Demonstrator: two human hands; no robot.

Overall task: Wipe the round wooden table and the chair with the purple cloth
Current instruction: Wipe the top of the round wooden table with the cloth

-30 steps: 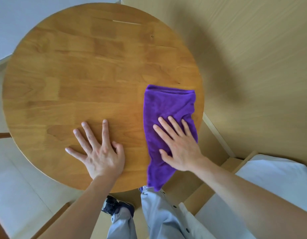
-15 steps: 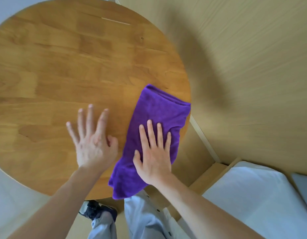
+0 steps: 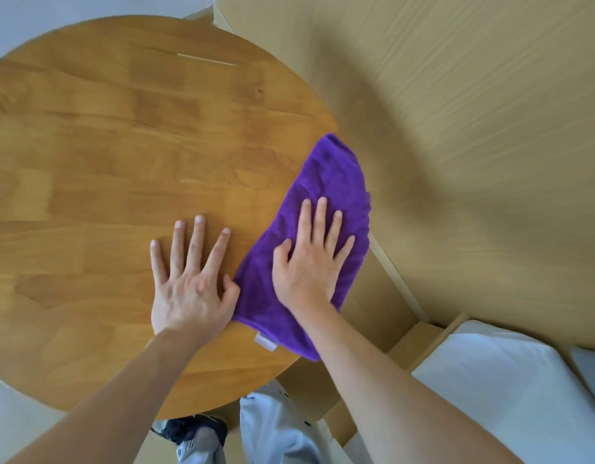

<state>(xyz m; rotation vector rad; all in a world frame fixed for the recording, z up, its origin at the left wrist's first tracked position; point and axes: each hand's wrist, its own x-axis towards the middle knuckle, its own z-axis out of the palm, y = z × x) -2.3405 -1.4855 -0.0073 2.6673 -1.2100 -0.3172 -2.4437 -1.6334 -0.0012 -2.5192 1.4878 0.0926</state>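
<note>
The round wooden table fills the left and middle of the head view. A purple cloth lies on its right rim, its far edge hanging past the rim. My right hand presses flat on the cloth with fingers spread. My left hand rests flat on the bare wood just left of the cloth, fingers apart, its thumb touching the cloth's edge. No chair shows in this view.
A pale wooden wall panel rises right of the table. A white mattress in a low wooden frame sits at the lower right. My grey trousers and a dark shoe show under the table's near rim.
My right hand has swept the cloth along the table's right rim, now angled farther over the edge. My left hand has shifted right, close against the cloth.
</note>
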